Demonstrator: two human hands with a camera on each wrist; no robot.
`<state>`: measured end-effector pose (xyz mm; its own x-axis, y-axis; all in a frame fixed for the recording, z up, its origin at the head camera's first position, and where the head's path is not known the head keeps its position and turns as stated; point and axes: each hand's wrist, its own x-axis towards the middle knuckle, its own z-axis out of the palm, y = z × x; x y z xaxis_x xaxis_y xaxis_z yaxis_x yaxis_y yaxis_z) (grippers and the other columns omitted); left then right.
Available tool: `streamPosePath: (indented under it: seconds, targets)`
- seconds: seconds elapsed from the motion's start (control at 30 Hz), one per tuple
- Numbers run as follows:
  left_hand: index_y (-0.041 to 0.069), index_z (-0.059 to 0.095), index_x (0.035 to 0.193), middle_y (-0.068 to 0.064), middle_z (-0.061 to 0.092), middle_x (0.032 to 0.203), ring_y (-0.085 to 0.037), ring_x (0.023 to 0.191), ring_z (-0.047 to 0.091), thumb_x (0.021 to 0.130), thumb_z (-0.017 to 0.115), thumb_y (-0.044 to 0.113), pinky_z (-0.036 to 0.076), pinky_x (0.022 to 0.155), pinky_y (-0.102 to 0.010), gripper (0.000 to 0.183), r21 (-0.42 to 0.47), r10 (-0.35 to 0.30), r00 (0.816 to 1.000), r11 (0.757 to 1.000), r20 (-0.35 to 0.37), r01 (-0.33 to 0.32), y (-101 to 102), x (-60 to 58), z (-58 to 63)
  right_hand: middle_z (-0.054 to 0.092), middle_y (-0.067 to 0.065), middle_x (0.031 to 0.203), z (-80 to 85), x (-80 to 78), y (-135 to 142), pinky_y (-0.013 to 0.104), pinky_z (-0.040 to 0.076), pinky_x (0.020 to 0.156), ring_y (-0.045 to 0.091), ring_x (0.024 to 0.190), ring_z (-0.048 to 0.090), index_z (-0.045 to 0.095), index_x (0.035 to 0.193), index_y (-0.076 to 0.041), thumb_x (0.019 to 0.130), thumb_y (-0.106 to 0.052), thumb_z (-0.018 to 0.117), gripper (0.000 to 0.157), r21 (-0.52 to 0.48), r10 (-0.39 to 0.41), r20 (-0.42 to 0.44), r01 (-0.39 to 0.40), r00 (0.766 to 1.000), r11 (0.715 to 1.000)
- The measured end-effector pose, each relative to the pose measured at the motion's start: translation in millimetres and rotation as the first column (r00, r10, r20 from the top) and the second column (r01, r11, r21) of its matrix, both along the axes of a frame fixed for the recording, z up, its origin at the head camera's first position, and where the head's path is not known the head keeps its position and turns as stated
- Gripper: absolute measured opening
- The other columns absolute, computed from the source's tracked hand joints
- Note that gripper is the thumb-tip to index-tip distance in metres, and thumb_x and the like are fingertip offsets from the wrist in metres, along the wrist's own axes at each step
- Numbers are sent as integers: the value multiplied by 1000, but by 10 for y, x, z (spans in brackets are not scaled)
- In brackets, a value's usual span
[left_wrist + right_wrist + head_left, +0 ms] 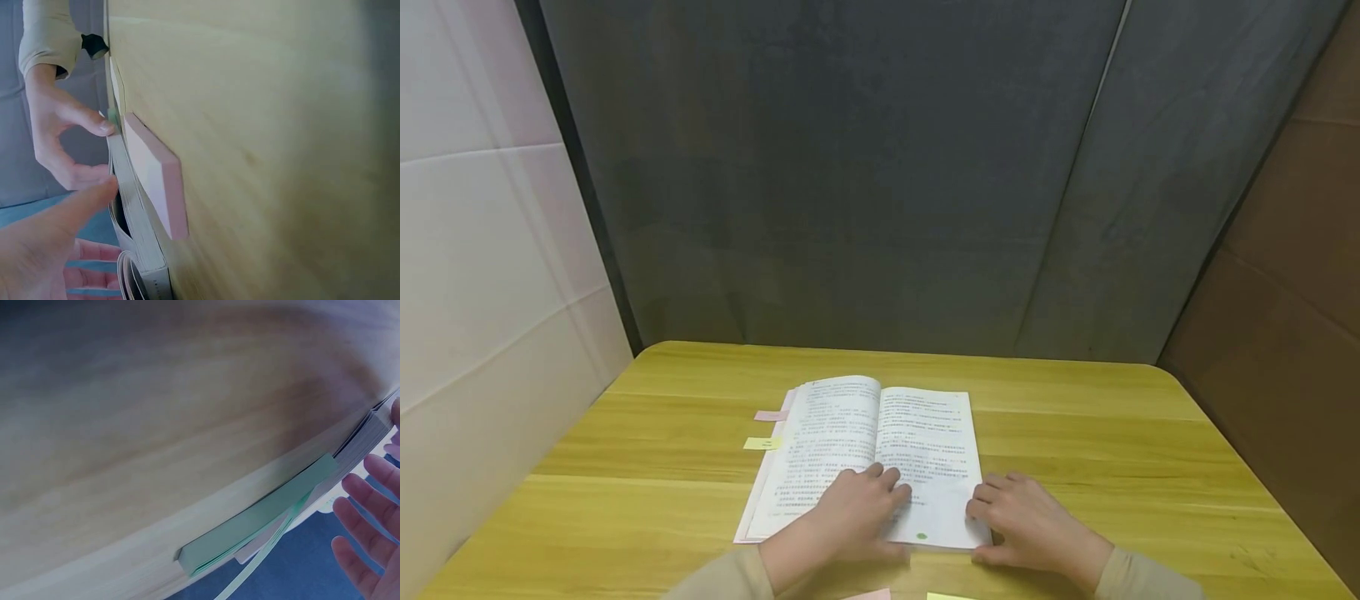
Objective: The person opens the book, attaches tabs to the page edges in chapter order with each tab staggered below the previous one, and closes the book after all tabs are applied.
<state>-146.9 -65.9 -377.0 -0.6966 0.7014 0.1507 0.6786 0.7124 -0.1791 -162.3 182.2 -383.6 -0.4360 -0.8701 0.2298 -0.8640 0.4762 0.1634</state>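
An open book [925, 433] with printed pages lies on the wooden table. My left hand [857, 504] rests over the lower pages beside the spine, its fingers loosely bent; its thumb [94, 197] stretches near the lower edge in the left wrist view. At the lower right corner is my right hand [1022, 521], fingers along the page's side and thumb by the bottom edge. Its fingers [369, 500] look spread and loose in the right wrist view. Whether either hand presses the paper I cannot tell. A pink tab [771, 416] and a yellow tab [762, 443] stick out at the left.
Just in front of the book lie a pink sticky-note pad [153, 172] and a yellow-green pad [256, 522], its top sheets lifting. Both are mostly cut off in the head view. A dark partition [850, 183] stands behind the table [1120, 450], with panels at both sides.
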Motion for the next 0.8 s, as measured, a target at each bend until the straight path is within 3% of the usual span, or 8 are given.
streamPosePath:
  seconds: [0.17,0.5,0.8]
  targets:
    - [18,56,90,6,46,77,-11,66,45,62,60,64,33,43,-25,54,12,17,999,1000,37,-17,3,-38,1,47,-10,72,2,-3,9,22,32,52,7,67,42,58,77,-17,70,-52,63,36,-1,-1,5,1,1000,1000]
    - [18,58,92,9,42,75,-8,63,41,57,59,68,30,42,-20,61,103,-13,998,995,60,7,-85,-85,25,49,-10,73,-25,-2,32,21,32,53,7,68,44,58,78,-17,69,-58,60,43,-28,14,-27,-15,1000,1000]
    - [17,58,101,10,41,80,-7,69,41,59,62,64,34,46,-20,63,209,-14,989,978,149,-17,-172,-88,56,51,-10,76,-13,8,33,22,34,54,7,69,44,59,81,-17,70,-62,55,47,-19,-3,3,3,1000,1000]
